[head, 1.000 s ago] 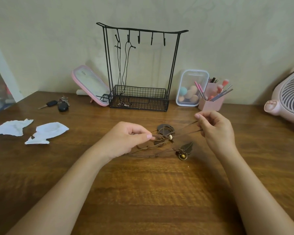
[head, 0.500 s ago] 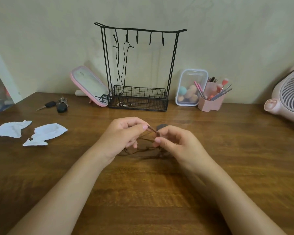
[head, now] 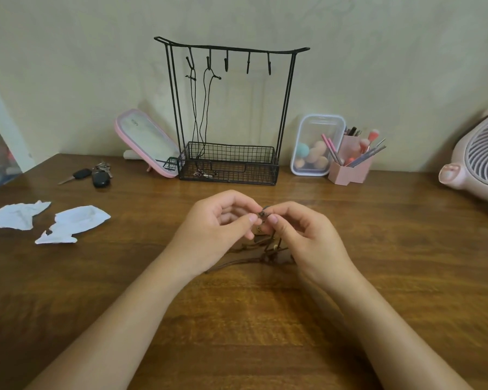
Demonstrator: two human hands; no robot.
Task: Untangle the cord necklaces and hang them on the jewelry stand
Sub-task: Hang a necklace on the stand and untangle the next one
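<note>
Versus 0.5 s ago: left hand [head: 220, 223] and right hand [head: 307, 235] are closer and the tips now meet. The fingers [head: 247, 220] of both pinch one small knot (possibly a bead) of the brown cord necklaces [head: 265, 250]. The rest of the tangle trails on the table [head: 392, 263] at near centre, partly hidden by the right hand.

Jewelry stand [head: 228, 49] is at far centre, with black cords [head: 202, 114] on its left hooks. Crumpled tissues [head: 74, 223] are left and keys [head: 96, 174] far left.

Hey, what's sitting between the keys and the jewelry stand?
A pink-framed mirror, tilted back on its prop, stands between the keys and the stand; the head view shows it.
</note>
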